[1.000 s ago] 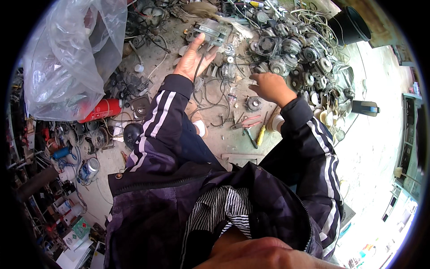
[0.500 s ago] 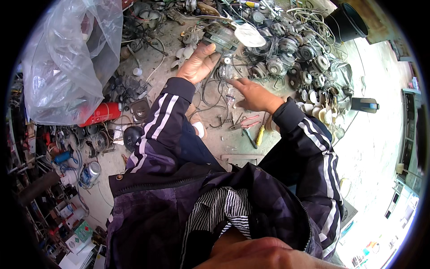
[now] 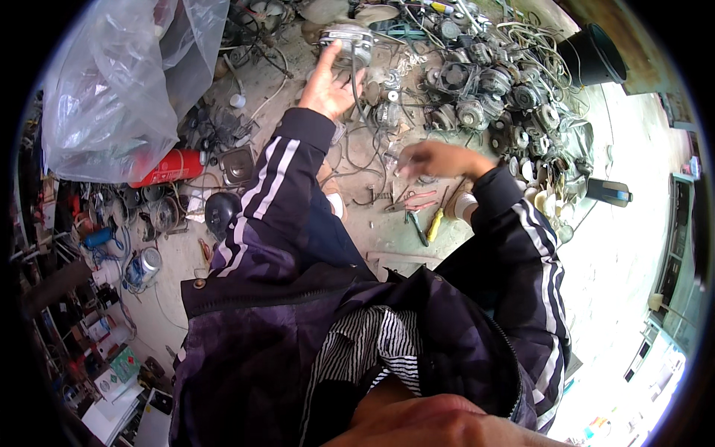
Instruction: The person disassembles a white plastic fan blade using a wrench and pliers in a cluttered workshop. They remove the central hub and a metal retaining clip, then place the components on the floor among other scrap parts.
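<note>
My left hand (image 3: 328, 89) reaches far forward, its thumb against the near rim of a round metal fan motor (image 3: 348, 46). The other fingers are bent below the motor beside its dark cable, so the hand grips it from the near side. Behind the motor show pale, rounded blades (image 3: 377, 14); whether they are fixed to it I cannot tell. Over the floor to the right hovers my right hand (image 3: 439, 160), its fingers smeared by motion. Just nearer to me lie red-handled pliers (image 3: 418, 201) and a yellow-handled tool (image 3: 435, 225).
A heap of used motors (image 3: 477, 89) with tangled wires spreads ahead on the right, a black bucket (image 3: 592, 56) beyond it. Several pale discs (image 3: 547, 195) lie by my right arm. A clear plastic bag (image 3: 119, 97) and a red cylinder (image 3: 170, 168) stand on the left.
My left hand has moved farther forward with the motor, which has turned. The white blade to its right has swung out of that spot. The right hand has shifted right and blurred.
</note>
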Demonstrator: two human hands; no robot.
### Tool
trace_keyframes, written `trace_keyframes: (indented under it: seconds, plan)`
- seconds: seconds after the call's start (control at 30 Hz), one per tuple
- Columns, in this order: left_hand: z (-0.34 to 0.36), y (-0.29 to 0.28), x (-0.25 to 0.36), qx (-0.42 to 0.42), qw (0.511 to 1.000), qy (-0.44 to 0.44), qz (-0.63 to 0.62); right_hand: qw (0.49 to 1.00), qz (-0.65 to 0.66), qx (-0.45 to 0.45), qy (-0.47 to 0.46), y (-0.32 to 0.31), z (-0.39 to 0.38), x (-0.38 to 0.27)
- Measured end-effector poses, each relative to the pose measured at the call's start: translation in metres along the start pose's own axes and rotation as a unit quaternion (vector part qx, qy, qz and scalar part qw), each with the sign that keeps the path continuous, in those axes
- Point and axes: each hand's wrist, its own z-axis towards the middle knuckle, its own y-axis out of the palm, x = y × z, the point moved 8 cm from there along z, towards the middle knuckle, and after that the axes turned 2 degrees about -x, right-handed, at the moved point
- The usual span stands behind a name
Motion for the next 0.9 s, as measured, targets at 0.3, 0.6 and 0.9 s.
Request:
trace_keyframes:
  seconds: [0.3, 0.6, 0.9]
  plan:
    - [0.0, -0.04, 0.005, 0.145, 0.985, -0.091, -0.038, 0.907, 0.004, 0.398, -0.141, -0.148, -0.105, -0.083]
    - [0.014, -0.015, -0.007, 0.024, 0.943, 0.193, 0.271, 0.827, -0.088, 0.502, -0.239, -0.107, -0.084, -0.183]
    - [-0.064, 0.109, -0.045, -0.362, 0.79, 0.242, 0.431, 0.842, -0.215, 0.482, -0.115, -0.102, -0.07, -0.153]
